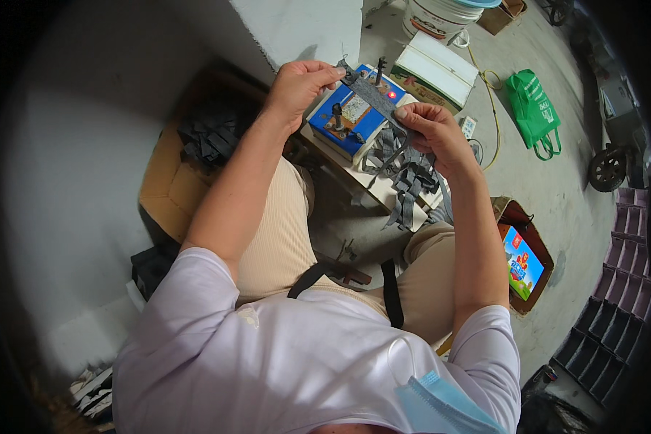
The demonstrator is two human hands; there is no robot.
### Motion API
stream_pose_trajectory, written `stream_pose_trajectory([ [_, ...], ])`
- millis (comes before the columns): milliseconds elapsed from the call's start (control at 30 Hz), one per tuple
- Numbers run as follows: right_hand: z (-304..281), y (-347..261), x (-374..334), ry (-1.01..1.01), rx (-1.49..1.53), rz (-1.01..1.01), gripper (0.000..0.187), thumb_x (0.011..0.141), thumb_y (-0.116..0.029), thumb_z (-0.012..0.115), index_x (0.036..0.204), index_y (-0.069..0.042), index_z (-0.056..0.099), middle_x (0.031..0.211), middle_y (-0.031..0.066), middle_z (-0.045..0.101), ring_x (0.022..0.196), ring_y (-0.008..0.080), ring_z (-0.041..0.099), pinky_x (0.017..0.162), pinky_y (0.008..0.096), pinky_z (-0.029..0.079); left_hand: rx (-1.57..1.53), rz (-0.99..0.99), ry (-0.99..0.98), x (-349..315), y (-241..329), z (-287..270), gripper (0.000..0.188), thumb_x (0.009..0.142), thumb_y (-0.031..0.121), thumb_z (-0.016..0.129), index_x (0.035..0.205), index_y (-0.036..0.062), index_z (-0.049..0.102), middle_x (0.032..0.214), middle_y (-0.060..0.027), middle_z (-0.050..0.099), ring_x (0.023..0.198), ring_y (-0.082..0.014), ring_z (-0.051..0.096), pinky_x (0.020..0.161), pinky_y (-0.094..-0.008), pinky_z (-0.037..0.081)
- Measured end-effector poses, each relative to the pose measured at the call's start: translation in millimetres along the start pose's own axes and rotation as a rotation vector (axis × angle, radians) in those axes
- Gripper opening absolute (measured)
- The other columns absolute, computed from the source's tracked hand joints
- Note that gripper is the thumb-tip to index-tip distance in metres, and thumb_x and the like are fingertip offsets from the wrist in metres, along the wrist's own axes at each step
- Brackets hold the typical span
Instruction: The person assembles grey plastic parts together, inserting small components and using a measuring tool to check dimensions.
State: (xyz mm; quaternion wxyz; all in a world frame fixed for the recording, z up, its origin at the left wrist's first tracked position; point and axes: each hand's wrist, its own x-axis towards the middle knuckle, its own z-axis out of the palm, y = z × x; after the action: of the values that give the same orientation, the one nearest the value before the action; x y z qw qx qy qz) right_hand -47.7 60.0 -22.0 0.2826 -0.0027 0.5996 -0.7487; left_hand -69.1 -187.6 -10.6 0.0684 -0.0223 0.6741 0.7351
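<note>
A dark grey fabric strip is stretched between my two hands, above a small blue-topped machine. My left hand pinches its far end, where loose threads stick out. The fingers of my right hand are closed on the strip farther along, and its tail hangs below them. The machine has black upright posts and a lit red light. Beside it, under my right hand, a tangled pile of grey strips lies on the white bench and droops over its near edge.
At my left, a cardboard box holds more dark strips. Beyond the machine stand a white-lidded box and a white bucket. A green bag and a yellow cable lie on the floor. A bright screen sits in a box at right.
</note>
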Motion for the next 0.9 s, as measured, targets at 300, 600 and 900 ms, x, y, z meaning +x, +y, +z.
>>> stream_pose_trajectory([
  [300,-1.5,11.0,13.8,0.083,-0.162,0.063,0.017,0.085,-0.026,0.069,0.083,-0.010,0.065,0.064,-0.0095,0.053,0.048,-0.0007,0.030,0.043,0.0190,0.019,0.037,-0.140,0.038,15.1,-15.8,-3.3,0.009,0.079,0.009,0.070,0.079,0.0002,0.068,0.069,-0.0018,0.062,0.059,-0.0072,0.055,0.054,-0.0209,0.044],
  [600,-4.9,7.5,-4.1,0.143,-0.188,0.002,0.014,0.087,-0.020,0.067,0.084,-0.007,0.064,0.065,-0.0076,0.050,0.050,0.0000,0.032,0.045,0.0185,0.022,0.366,-0.017,0.181,13.6,-29.8,-23.8,0.012,0.078,0.013,0.069,0.078,0.0013,0.068,0.066,0.0013,0.057,0.063,-0.0063,0.048,0.061,-0.0216,0.037],
  [900,-17.4,7.8,-45.1,0.029,0.057,-0.354,0.011,0.090,-0.014,0.062,0.096,-0.004,0.062,0.081,0.0038,0.065,0.052,-0.0005,0.035,0.044,0.0162,0.024,0.245,0.010,-0.476,-80.6,3.1,23.5,0.019,0.081,0.016,0.072,0.092,0.0017,0.068,0.078,0.0020,0.056,0.069,-0.0055,0.051,0.063,-0.0187,0.042],
])
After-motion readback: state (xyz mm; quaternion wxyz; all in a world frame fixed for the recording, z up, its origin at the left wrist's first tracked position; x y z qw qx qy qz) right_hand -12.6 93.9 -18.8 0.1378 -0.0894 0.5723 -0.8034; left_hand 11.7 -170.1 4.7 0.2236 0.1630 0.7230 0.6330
